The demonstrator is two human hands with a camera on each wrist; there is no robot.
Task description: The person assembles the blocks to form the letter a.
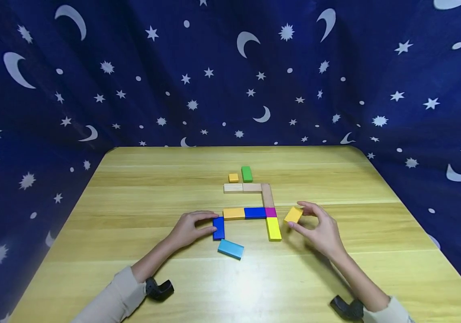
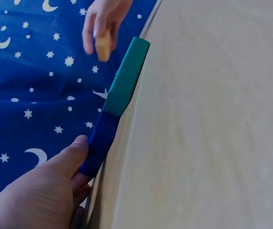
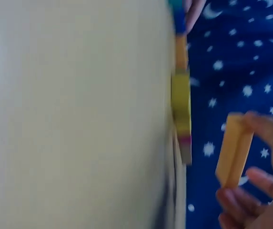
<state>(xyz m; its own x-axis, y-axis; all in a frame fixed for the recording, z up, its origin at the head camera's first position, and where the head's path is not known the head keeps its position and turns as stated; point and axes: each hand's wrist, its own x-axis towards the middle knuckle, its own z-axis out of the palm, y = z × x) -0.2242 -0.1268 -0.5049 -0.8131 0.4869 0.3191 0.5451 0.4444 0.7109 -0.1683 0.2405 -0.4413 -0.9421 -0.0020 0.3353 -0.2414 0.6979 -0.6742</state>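
My left hand (image 1: pixel 190 229) holds a dark blue block (image 1: pixel 219 229) by its left side, thumb and index finger at its edges. That block stands at the left end of a row of flat blocks on the table. My right hand (image 1: pixel 322 229) pinches a yellow-orange block (image 1: pixel 293 214) between thumb and fingers, tilted, to the right of the row. In the right wrist view this block (image 3: pixel 234 150) appears raised beside the table. A light blue block (image 1: pixel 231 249) lies askew just below the dark blue one; in the left wrist view it looks teal.
The row continues with an orange block (image 1: pixel 234 214), a blue block (image 1: pixel 254 213), a magenta block (image 1: pixel 270 212) and a yellow block (image 1: pixel 273 229). Plain wood blocks (image 1: pixel 252 188) bend around behind. Farther back lie a small orange block (image 1: pixel 233 177) and a green block (image 1: pixel 246 174).
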